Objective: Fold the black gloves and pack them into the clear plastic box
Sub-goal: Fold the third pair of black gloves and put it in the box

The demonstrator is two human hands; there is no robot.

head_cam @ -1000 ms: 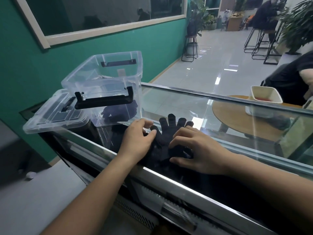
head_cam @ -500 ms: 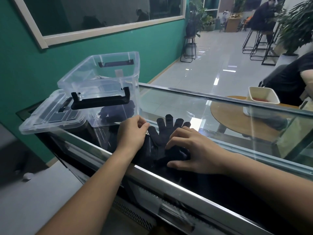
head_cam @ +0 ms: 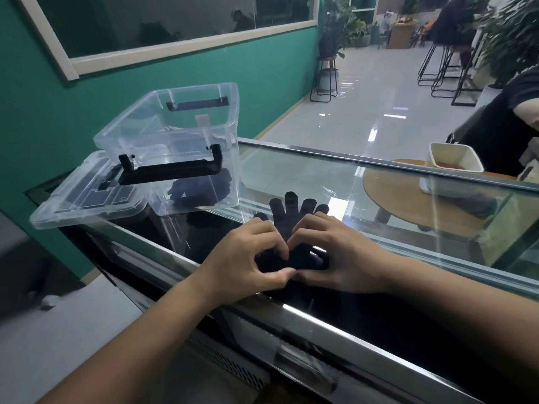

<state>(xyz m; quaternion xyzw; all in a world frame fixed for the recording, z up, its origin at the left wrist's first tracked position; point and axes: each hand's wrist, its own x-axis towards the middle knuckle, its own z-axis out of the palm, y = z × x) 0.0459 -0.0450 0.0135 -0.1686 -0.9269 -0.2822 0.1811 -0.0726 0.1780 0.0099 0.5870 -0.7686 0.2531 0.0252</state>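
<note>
Green wall (head_cam: 145, 91) with a white-framed window runs along our left, and a pale tiled floor (head_cam: 364, 91) opens beyond it, with black stools (head_cam: 443, 65) far off. Before us stretches a glass-topped table (head_cam: 306, 173) with a metal rim. On its left end stands the clear plastic box (head_cam: 140, 141), open, its black handle (head_cam: 172, 172) turned toward us. A dark heap of black gloves (head_cam: 204, 191) lies at its bottom. The lid (head_cam: 84, 202) lies flat just beside the box, on its left.

Right of the box, near it but apart, a single black glove (head_cam: 291, 208) lies flat on the glass, its five fingers spread and pointing away from us. Our bare forearms come in from the near edge and meet over the glove's lower half. Our left hand (head_cam: 245, 263) and right hand (head_cam: 347, 258) sit side by side, knuckles raised, fingers curled down onto the fabric. Our thumbs lie along its near edge, their tips touching. Each grip is narrow, closed on the glove between thumb and bent fingers. The cuff is hidden beneath them.

Beyond the glass we see a round wooden top (head_cam: 408, 196) carrying a white container (head_cam: 453, 161), and a person's dark sleeve (head_cam: 522, 91) at the right edge.
</note>
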